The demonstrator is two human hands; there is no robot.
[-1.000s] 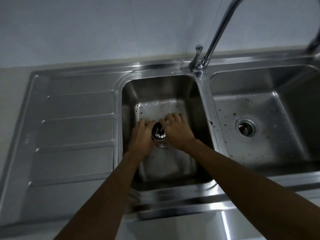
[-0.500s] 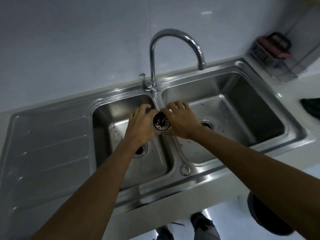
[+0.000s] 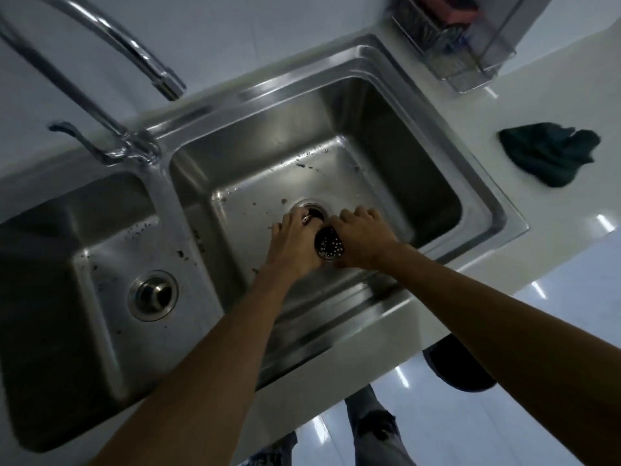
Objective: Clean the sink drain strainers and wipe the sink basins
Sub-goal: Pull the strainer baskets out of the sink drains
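A round perforated strainer (image 3: pixel 330 246) flecked with debris is held low over the right basin (image 3: pixel 386 136), with my right hand (image 3: pixel 364 240) shut around it. My left hand (image 3: pixel 294 242) presses against the strainer's left side. Its fingertips curl down onto the right basin's drain (image 3: pixel 316 207); the frame does not show whether they grip anything there. The left basin's drain (image 3: pixel 153 295) is an open hole with no strainer in it. Dark specks dot the floors of both basins.
The curved faucet (image 3: pixel 134 52) arcs over the divider at the upper left. A dark green cloth (image 3: pixel 551 154) lies on the white counter to the right. A wire rack (image 3: pixel 453 42) stands at the back right. A dark bin (image 3: pixel 460 368) sits on the floor.
Both hands lifted the strainer out of the left basin and carried it right and down into the right basin. My left fingers have reached onto the right drain. The view swung right.
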